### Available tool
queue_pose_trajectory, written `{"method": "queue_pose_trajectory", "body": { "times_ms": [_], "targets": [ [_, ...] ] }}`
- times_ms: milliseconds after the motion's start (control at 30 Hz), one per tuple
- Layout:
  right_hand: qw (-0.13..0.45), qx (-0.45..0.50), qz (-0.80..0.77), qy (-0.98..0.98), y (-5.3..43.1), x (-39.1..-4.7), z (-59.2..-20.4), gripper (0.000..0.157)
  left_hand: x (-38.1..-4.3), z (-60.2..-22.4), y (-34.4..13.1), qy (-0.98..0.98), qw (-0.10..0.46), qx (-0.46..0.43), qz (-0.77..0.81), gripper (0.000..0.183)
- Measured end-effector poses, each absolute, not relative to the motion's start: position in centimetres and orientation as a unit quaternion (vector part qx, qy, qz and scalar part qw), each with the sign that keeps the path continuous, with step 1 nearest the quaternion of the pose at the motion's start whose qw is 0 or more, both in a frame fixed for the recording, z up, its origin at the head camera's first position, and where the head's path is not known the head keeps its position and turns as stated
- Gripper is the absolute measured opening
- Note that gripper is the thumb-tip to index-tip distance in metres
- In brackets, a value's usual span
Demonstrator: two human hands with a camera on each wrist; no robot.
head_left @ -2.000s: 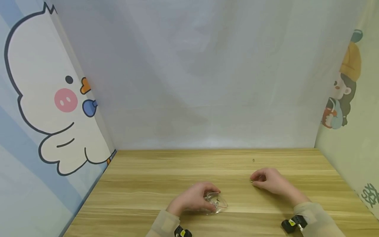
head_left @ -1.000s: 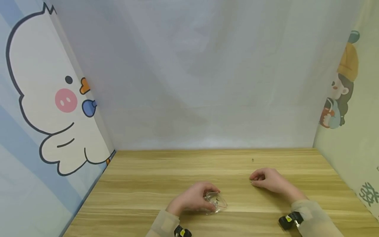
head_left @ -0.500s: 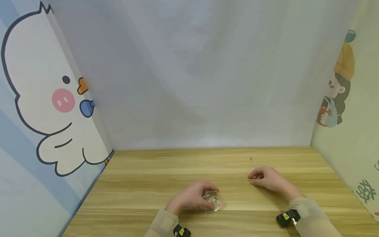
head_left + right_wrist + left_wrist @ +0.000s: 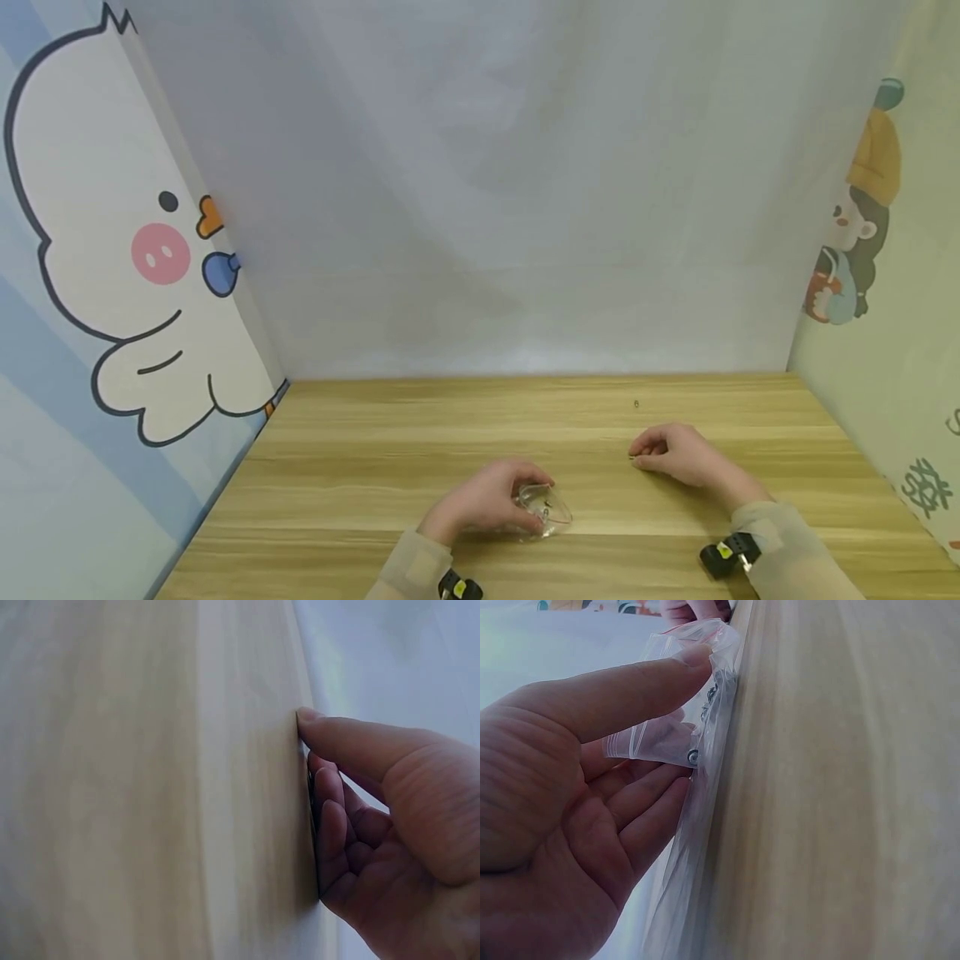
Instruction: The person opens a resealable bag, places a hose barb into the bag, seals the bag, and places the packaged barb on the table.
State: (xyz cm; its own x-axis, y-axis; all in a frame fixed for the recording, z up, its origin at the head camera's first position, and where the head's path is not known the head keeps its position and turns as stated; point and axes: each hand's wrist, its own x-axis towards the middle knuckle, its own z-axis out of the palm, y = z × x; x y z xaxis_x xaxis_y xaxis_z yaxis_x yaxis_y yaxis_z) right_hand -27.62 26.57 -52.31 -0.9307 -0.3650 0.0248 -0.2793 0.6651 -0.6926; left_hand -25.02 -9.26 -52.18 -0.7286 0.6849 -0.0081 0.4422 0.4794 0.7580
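In the head view my left hand (image 4: 491, 500) holds a clear zip bag (image 4: 553, 518) open-mouthed on the table, its rim edged with a thin red line. Small metal pieces (image 4: 694, 757) lie inside the bag, seen through the plastic in the left wrist view. To the right, my right hand (image 4: 678, 454) rests on the table, thumb and index finger pinching a tiny shiny metal piece (image 4: 632, 457). That piece is mostly hidden by the fingertips; its kind is too small to tell. In the right wrist view the other fingers (image 4: 332, 829) are curled against the tabletop.
A second tiny metal piece (image 4: 637, 403) lies on the wood-grain table (image 4: 390, 433), beyond my right hand. A pale grey curtain (image 4: 525, 208) stands along the back edge. Printed walls flank both sides.
The head view has shifted slightly, so everything appears a little further left. Both hands stay in nearly the same place on the table, with no visible change of grip.
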Motion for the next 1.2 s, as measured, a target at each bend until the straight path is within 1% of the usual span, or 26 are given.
{"method": "queue_pose_trajectory", "body": {
  "times_ms": [667, 900, 1200],
  "targets": [
    [0.058, -0.204, -0.368, 0.905, 26.75, -27.69, -52.38, 0.008, -25.00, -52.30, -9.20, 0.851, 0.156, 0.326, 0.382, 0.057],
    [0.055, -0.202, -0.366, 0.907, 26.66, -27.63, -52.52, 0.008, -24.90, -52.36, -9.20, 0.845, 0.164, 0.320, 0.397, 0.058],
    [0.049, -0.186, -0.368, 0.910, 26.56, -27.62, -52.47, 0.009, -24.99, -52.33, -9.24, 0.849, 0.158, 0.324, 0.385, 0.058]
  ]
}}
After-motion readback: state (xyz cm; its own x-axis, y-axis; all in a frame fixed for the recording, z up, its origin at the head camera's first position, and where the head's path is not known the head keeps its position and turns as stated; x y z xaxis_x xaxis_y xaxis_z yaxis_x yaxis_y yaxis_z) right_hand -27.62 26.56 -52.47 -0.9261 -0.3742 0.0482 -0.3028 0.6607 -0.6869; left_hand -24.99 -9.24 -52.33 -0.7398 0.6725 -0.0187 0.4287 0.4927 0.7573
